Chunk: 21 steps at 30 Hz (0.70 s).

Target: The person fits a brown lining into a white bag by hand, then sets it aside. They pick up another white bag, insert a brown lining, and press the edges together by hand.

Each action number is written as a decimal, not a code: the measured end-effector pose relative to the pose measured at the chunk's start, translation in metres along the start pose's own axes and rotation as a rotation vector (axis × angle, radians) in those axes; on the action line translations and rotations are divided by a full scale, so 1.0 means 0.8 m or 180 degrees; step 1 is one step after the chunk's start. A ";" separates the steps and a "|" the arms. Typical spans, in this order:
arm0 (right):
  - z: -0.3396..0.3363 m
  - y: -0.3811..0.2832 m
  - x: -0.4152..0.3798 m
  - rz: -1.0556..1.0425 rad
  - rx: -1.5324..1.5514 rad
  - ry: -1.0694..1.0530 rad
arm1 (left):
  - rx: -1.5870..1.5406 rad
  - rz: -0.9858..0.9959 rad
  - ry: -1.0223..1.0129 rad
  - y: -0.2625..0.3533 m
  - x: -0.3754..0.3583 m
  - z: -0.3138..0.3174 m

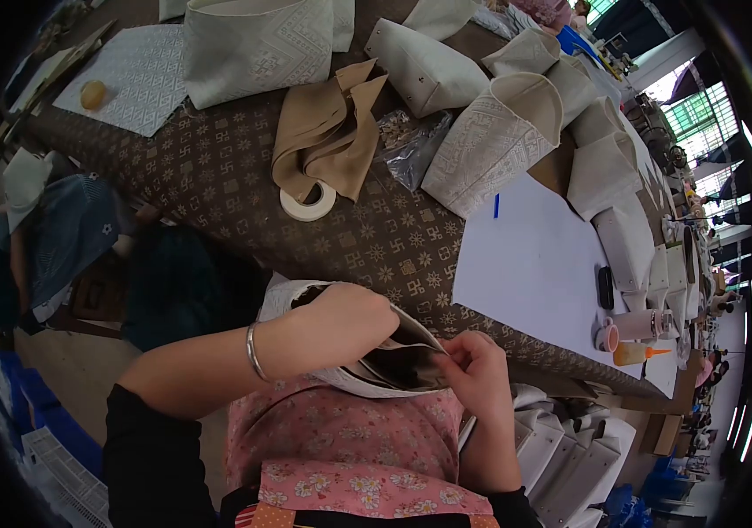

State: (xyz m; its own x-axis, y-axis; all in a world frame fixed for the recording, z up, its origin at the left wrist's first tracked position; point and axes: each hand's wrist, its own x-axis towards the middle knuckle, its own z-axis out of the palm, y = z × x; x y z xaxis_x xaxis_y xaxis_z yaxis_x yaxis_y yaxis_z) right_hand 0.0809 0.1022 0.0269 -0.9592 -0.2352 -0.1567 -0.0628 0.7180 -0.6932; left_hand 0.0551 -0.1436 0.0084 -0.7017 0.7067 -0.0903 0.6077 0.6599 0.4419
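Note:
A white bag [376, 387] with a dark opening and brown lining [402, 363] rests against my pink floral apron at the table's edge. My left hand [345, 324] reaches down into the bag's mouth, and its fingers are hidden inside. A metal bangle [255, 352] circles that wrist. At the right end of the opening, my right hand [475, 365] pinches the bag's rim and lining between thumb and fingers.
Folded tan fabric pieces [328, 132] lie beyond the bag beside a tape roll [308, 201]. Several white bags [499, 145] stand across the patterned table [235, 198]. White paper [530, 264] holds a blue stick, and a bottle [636, 354] is near the right edge. Another person [68, 229] is at left.

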 end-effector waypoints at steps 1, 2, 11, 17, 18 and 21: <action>0.001 0.002 0.002 0.0067 0.0085 0.0043 | -0.0014 0.0005 0.0009 0.003 -0.001 -0.004; 0.002 0.004 0.004 0.0124 0.0169 0.0085 | 0.0101 0.0074 0.0491 0.007 -0.002 -0.009; 0.008 0.018 0.015 0.0011 0.0144 0.0344 | 0.0576 -0.0284 0.1015 -0.007 -0.010 -0.017; 0.012 0.016 0.022 -0.0146 -0.0141 0.0404 | 0.0359 -0.0433 0.1114 -0.011 -0.005 -0.008; 0.013 0.016 0.023 -0.0151 -0.0143 0.0398 | 0.0352 -0.0406 0.1190 -0.011 -0.005 -0.008; 0.013 0.013 0.028 -0.0114 -0.0050 0.0338 | 0.0394 -0.0400 0.1162 -0.011 -0.006 -0.007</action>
State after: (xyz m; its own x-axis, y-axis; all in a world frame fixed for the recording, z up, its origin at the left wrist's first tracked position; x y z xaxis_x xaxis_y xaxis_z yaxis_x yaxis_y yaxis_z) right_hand 0.0617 0.0971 0.0088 -0.9800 -0.1909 -0.0560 -0.1011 0.7207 -0.6858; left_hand 0.0509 -0.1539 0.0103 -0.8458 0.4962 0.1959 0.5333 0.7768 0.3349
